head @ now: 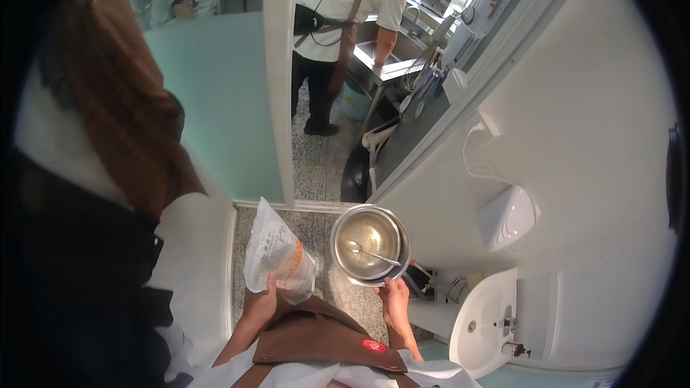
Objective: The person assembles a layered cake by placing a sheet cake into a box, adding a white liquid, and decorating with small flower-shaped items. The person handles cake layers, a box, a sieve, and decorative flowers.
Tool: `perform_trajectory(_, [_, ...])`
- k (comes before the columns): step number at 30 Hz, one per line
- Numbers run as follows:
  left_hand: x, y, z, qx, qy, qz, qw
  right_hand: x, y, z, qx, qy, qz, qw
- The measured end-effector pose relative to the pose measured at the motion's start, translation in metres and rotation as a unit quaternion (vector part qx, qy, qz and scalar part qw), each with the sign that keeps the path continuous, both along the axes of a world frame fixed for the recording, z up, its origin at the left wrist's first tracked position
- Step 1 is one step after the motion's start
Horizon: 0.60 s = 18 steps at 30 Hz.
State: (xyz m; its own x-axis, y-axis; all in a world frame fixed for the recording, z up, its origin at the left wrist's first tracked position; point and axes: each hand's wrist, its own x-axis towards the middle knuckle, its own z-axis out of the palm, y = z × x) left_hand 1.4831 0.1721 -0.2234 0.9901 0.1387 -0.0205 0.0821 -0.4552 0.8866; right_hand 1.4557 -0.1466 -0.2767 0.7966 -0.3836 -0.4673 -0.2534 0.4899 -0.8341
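Observation:
My left hand (262, 306) grips the lower edge of a white plastic pouch (277, 250) that bears orange and grey print; I cannot tell how full it is. With the fingers at its near rim, my right hand (395, 293) holds a stack of two round metal bowls (405, 242), one nested in the other. Pale, clear liquid (360, 261) lies in the inner bowl. A metal spoon (380, 257) rests in it, its handle towards the right rim. Below both hands hangs the brown apron (323, 339) that I wear.
Ahead, a doorway opens on a person (350, 5) bent over a steel sink (396, 51). Another person (118, 91) stands close at left. A white washbasin (480, 328) juts from the right wall, below a white wall-mounted box (509, 218). A frosted glass panel (215, 97) borders the doorway.

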Motion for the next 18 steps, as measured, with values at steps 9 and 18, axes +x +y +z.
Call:
perform_trajectory(9, [0.212,-0.037,0.003,0.023,0.072,-0.086,0.993,0.195,-0.012,0.012,-0.011,-0.009,-0.022,1.000])
perform_trajectory(18, [0.373,-0.074,0.020,0.009,0.067,-0.121,0.990,0.337,-0.025,0.020,0.031,0.002,-0.042,0.999])
